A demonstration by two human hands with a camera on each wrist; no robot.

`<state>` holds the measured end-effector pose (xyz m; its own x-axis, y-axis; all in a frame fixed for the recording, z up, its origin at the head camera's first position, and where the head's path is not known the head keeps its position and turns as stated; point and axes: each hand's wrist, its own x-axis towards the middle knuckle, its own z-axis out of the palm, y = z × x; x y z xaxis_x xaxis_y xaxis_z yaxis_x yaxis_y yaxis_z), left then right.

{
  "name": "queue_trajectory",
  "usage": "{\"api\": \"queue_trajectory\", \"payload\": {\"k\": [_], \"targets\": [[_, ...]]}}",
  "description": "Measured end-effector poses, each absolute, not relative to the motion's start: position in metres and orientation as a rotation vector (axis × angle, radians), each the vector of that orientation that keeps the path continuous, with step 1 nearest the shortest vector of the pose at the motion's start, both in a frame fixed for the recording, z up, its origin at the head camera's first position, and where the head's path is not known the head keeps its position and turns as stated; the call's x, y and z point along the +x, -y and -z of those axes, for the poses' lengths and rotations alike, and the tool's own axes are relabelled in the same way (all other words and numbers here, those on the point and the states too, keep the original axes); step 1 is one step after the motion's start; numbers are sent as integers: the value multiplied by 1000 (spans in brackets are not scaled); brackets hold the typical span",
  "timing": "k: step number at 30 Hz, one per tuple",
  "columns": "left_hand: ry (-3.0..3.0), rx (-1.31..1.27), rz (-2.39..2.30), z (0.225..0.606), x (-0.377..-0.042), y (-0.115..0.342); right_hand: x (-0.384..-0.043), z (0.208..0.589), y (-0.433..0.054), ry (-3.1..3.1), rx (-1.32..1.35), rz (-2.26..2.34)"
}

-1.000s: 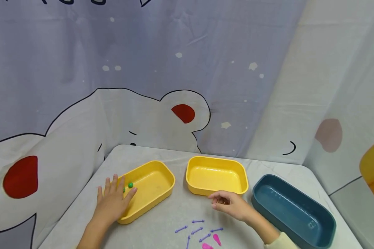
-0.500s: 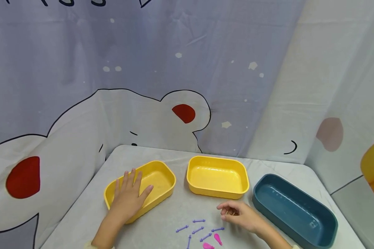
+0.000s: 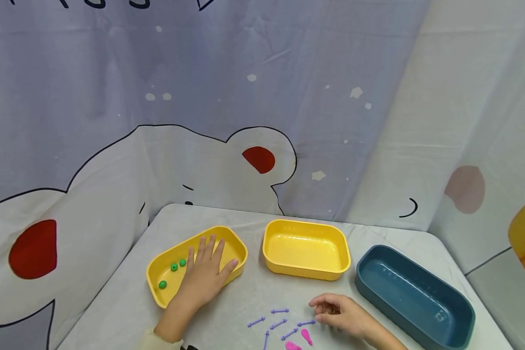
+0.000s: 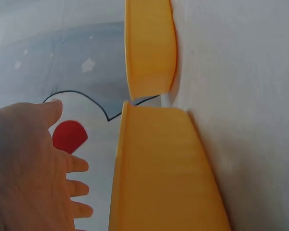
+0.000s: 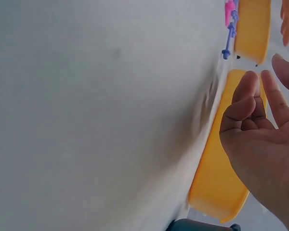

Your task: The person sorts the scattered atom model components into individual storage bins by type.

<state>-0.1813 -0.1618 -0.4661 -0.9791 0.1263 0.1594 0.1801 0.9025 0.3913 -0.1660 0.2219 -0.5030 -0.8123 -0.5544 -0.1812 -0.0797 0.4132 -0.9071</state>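
Green beads (image 3: 174,267) (head view only), inside yellow tray (image 3: 233,249); left hand (image 3: 203,278) above

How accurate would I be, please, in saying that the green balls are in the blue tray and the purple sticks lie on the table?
One part is wrong: the head view shows the green balls in the left yellow tray, not the blue tray. The purple sticks do lie on the table.

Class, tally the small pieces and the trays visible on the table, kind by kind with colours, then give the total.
Purple sticks: 6
Green beads: 3
Pink pieces: 2
Yellow trays: 2
Dark blue tray: 1
Total visible: 14
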Motion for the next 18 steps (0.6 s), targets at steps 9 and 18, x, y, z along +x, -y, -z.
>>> {"api": "queue_trajectory", "payload": {"k": [9,18], "targets": [[2946,-276,615,469,-190,144,-162,509,-227,-2138,-485,1410],[2957,-336,631,466,-200,126,-161,515,-225,-2181,-533,1373]]}}
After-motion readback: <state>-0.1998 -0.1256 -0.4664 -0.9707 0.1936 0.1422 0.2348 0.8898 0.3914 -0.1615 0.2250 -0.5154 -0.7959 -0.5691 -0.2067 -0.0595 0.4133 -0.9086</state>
